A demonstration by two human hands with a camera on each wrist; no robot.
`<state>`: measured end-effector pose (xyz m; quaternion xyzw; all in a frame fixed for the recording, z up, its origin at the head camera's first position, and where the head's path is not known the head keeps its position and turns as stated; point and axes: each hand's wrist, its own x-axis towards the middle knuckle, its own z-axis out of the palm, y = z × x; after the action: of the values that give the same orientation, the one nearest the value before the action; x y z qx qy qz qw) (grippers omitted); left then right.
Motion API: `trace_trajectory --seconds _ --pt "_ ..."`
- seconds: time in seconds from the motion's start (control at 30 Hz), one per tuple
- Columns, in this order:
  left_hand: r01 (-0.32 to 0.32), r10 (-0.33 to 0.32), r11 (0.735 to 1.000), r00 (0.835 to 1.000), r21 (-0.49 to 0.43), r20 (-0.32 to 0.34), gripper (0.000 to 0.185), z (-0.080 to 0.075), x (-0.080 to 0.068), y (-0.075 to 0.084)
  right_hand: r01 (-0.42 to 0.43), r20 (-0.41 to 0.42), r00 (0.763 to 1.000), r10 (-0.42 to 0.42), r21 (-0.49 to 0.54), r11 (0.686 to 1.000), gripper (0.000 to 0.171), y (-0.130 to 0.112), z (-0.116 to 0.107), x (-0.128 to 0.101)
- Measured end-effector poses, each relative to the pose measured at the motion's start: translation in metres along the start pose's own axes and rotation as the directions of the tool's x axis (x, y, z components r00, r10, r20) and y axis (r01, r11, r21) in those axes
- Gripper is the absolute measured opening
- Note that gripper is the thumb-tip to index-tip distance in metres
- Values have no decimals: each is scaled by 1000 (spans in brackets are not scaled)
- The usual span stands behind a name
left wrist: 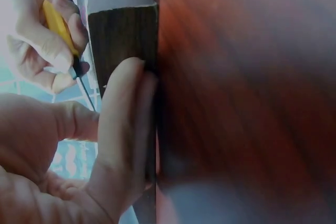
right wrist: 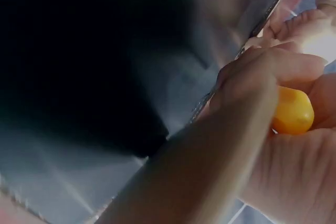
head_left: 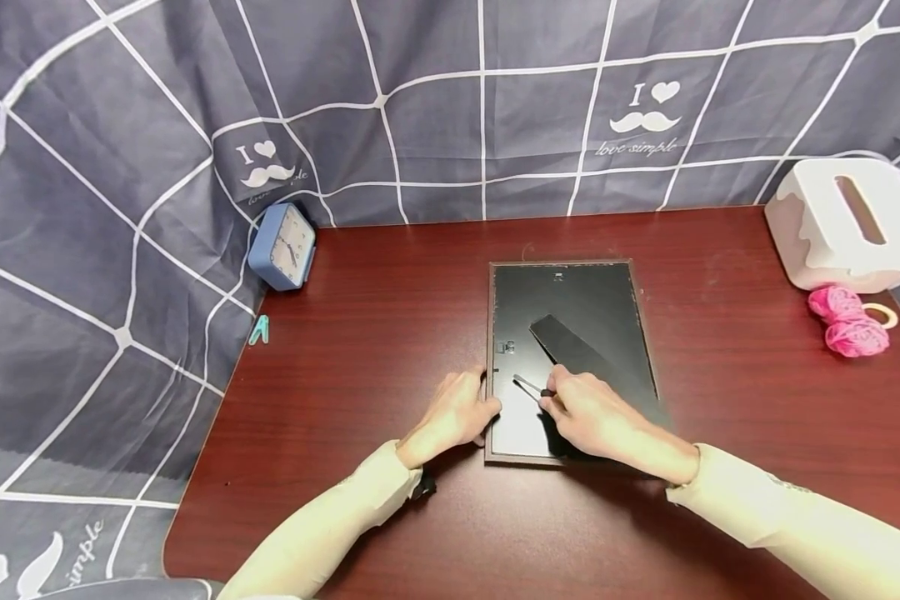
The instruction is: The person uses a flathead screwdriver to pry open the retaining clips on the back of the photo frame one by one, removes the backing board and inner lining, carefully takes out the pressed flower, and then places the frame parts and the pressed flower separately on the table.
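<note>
One picture frame (head_left: 570,350) lies face down at mid-table, backing still in place (no tab visibly freed). At its seven o'clock edge the left hand (head_left: 453,417) rests flat, fingers straight; the right hand (head_left: 592,417) grips one yellow-handled screwdriver (left wrist: 60,30), tip toward ten o'clock. One clock (head_left: 283,247), two pink yarn balls (head_left: 847,321).

blue clock (head_left: 282,247) | white tissue box (head_left: 843,223) | pink yarn (head_left: 847,321) | tape roll (head_left: 882,314) | green clip (head_left: 258,330)
</note>
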<state>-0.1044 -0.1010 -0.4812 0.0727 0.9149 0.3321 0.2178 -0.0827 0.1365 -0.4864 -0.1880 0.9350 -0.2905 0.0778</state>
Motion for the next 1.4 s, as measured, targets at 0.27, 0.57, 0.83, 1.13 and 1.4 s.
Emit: trace_trajectory --seconds 0.27,0.57,0.83,1.13,1.4 --pt "62 -62 989 998 -132 9 74 -1 -13 23 -79 29 997 78 41 996 13 -37 -5 2" --pt "63 -49 973 997 -223 66 68 1 -3 7 -134 -7 991 135 89 987 9 -54 -6 2" --pt "84 -40 930 991 -359 126 62 -7 -12 13 -66 -116 991 74 70 995 17 -44 5 2" --pt "92 -30 917 986 -388 163 58 -9 -10 11 -89 -150 983 109 135 987 13 -51 9 0" --pt "108 -45 925 983 -364 178 58 -9 -9 11 -56 -226 972 69 62 996 16 -63 18 -4"
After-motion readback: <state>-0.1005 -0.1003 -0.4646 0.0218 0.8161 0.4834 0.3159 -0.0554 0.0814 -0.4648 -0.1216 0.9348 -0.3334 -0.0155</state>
